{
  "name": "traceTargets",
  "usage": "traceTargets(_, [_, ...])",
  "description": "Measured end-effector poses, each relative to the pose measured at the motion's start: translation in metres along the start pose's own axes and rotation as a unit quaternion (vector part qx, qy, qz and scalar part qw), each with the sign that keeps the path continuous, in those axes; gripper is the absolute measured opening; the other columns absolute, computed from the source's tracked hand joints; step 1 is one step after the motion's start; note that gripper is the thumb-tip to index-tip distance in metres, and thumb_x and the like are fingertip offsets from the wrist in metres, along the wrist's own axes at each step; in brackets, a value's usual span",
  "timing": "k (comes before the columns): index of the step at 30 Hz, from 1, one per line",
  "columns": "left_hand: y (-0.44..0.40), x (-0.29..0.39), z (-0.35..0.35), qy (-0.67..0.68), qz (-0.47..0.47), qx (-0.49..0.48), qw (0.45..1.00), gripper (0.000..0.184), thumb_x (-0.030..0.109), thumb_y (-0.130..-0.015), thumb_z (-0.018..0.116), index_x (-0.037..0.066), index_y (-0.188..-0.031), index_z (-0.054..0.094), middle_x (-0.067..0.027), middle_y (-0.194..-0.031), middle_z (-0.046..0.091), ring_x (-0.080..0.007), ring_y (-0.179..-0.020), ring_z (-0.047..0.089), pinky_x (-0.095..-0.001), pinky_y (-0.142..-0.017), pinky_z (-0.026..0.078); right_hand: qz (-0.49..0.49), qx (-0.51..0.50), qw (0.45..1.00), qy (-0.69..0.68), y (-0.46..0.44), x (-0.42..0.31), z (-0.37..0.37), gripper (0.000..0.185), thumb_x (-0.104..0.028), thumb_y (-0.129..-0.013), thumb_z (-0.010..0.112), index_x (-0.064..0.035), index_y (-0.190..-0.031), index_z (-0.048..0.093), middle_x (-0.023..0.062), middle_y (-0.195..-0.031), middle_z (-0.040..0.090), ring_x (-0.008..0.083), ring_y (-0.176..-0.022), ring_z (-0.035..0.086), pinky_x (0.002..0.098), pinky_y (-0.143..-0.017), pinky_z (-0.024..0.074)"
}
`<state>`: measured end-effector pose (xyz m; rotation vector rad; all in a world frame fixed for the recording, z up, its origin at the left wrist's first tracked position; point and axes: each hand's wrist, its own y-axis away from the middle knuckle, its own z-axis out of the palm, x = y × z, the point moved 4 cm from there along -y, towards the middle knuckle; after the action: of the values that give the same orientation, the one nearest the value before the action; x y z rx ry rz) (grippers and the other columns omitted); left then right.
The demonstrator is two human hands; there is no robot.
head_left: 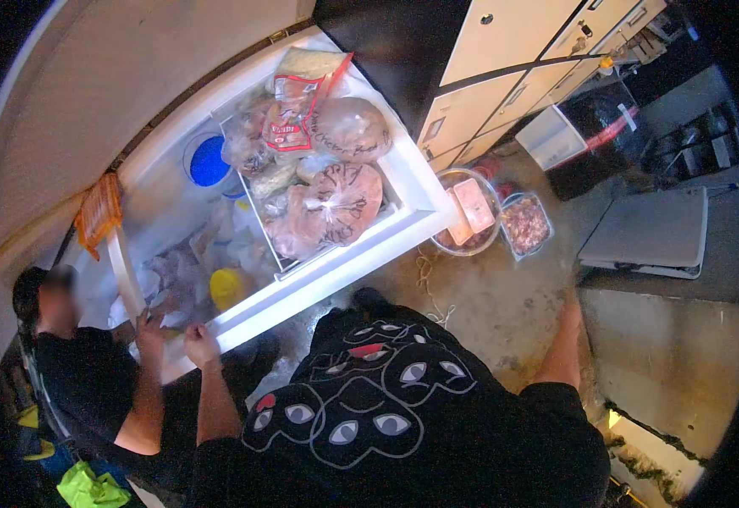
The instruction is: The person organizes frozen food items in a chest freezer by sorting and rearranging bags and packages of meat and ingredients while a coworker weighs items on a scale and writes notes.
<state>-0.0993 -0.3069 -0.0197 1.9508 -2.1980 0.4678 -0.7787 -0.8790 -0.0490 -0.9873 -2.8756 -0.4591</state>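
My left hand is closed in a fist at the white rim of the chest freezer; what its fingers hold, if anything, is hidden. Just left of it, a co-worker's hand is at the lower end of a long white strip. An orange mesh-like bag hangs by the strip's upper end. My right forearm reaches out beside the metal counter, and the fingers of that hand cannot be made out. Inside the freezer, a white basket holds a bag of round pinkish meat and a red-edged bag.
A blue round lid and a yellow item lie deeper in the frosty freezer. On the floor stand a bowl with pink blocks and a clear tub of meat. Cabinets and a metal counter stand right.
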Motion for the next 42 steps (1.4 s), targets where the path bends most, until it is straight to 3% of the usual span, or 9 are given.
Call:
traceTargets(8, [-0.004, -0.017, 0.007, 0.023, -0.026, -0.01, 0.999, 0.018, 0.016, -0.083, 0.055, -0.001, -0.085, 0.061, -0.0196, -0.084, 0.063, -0.0346, -0.077, 0.061, -0.0428, -0.071, 0.047, -0.028, -0.221, 0.963, 0.153, 0.014, 0.101, 0.121, 0.042, -0.042, -0.084, 0.052, -0.0102, -0.108, 0.062, 0.0165, -0.104, 0.064, 0.0329, -0.098, 0.061, 0.0491, -0.085, 0.0441])
traceTargets(12, [0.001, 0.0, -0.002, 0.011, -0.03, 0.004, 0.999, 0.019, 0.016, -0.083, 0.056, -0.002, -0.084, 0.061, -0.0187, -0.084, 0.062, -0.0348, -0.077, 0.06, -0.0429, -0.071, 0.047, -0.165, -0.179, 0.946, 0.212, -0.007, 0.012, 0.101, 0.036, -0.038, -0.084, 0.052, -0.0092, -0.101, 0.066, 0.0174, -0.1, 0.065, 0.0341, -0.094, 0.062, 0.0468, -0.082, 0.0469])
traceTargets(16, [0.0, 0.002, -0.004, -0.007, -0.006, 0.002, 1.0, 0.019, 0.017, -0.082, 0.057, -0.001, -0.082, 0.062, -0.0184, -0.083, 0.062, -0.0352, -0.077, 0.059, -0.0444, -0.072, 0.046, -0.431, -0.012, 0.858, 0.28, -0.003, -0.135, 0.069, 0.033, -0.034, -0.085, 0.052, -0.0082, -0.095, 0.069, 0.0184, -0.096, 0.066, 0.0354, -0.09, 0.064, 0.0446, -0.078, 0.0497])
traceTargets(20, [-0.004, -0.016, 0.007, 0.048, -0.007, 0.011, 0.999, 0.019, 0.017, -0.08, 0.056, 0.0, -0.078, 0.063, -0.0197, -0.079, 0.061, -0.038, -0.077, 0.059, -0.0462, -0.072, 0.046, -0.419, 0.144, 0.894, -0.067, 0.075, -0.259, 0.002, 0.026, -0.022, -0.086, 0.05, -0.0062, -0.084, 0.071, 0.0188, -0.086, 0.067, 0.0332, -0.079, 0.066, 0.0435, -0.066, 0.0523])
traceTargets(24, [-0.002, -0.007, -0.002, 0.008, -0.023, 0.005, 1.0, 0.019, 0.019, -0.076, 0.059, 0.002, -0.083, 0.064, -0.0219, -0.084, 0.063, -0.0379, -0.081, 0.061, -0.0441, -0.073, 0.048, -0.601, 0.048, 0.739, -0.3, 0.088, -0.388, 0.063, 0.023, -0.016, -0.085, 0.05, -0.0027, -0.095, 0.067, 0.0198, -0.086, 0.066, 0.0339, -0.075, 0.064, 0.0414, -0.064, 0.0513])
traceTargets(28, [0.005, 0.014, -0.021, 0.076, -0.044, 0.054, 0.995, 0.017, 0.018, -0.078, 0.059, 0.003, -0.083, 0.065, -0.0185, -0.084, 0.064, -0.0355, -0.082, 0.061, -0.0433, -0.076, 0.048, -0.628, 0.147, 0.762, -0.056, 0.15, -0.452, 0.09, 0.025, -0.017, -0.087, 0.048, -0.0015, -0.102, 0.061, 0.0203, -0.091, 0.063, 0.0354, -0.078, 0.062, 0.0415, -0.069, 0.0497])
traceTargets(33, [0.001, 0.003, -0.016, 0.073, -0.007, 0.075, 0.995, 0.015, 0.016, -0.076, 0.059, 0.003, -0.08, 0.066, -0.0166, -0.079, 0.063, -0.0348, -0.078, 0.06, -0.044, -0.071, 0.048, -0.644, 0.159, 0.735, 0.139, 0.215, -0.424, 0.06, 0.032, -0.025, -0.094, 0.039, -0.0039, -0.107, 0.059, 0.0173, -0.111, 0.059, 0.0301, -0.096, 0.058, 0.0428, -0.085, 0.0451])
traceTargets(38, [0.003, 0.007, -0.025, 0.073, -0.035, 0.066, 0.994, 0.015, 0.018, -0.076, 0.061, 0.005, -0.081, 0.066, -0.0156, -0.076, 0.062, -0.0345, -0.077, 0.06, -0.0438, -0.07, 0.048, -0.49, 0.017, 0.867, -0.087, 0.286, -0.387, -0.011, 0.043, -0.035, -0.095, 0.036, -0.0023, -0.108, 0.06, 0.026, -0.123, 0.053, 0.0423, -0.107, 0.055, 0.0496, -0.088, 0.045])
traceTargets(42, [0.003, 0.009, -0.029, 0.078, -0.055, 0.059, 0.994, 0.014, 0.018, -0.076, 0.062, 0.005, -0.08, 0.066, -0.0153, -0.077, 0.062, -0.0348, -0.077, 0.06, -0.0446, -0.071, 0.048, -0.6, 0.082, 0.784, -0.137, 0.244, -0.403, 0.016, 0.046, -0.036, -0.096, 0.035, -0.0002, -0.11, 0.06, 0.0258, -0.13, 0.047, 0.042, -0.111, 0.053, 0.0464, -0.093, 0.0434])
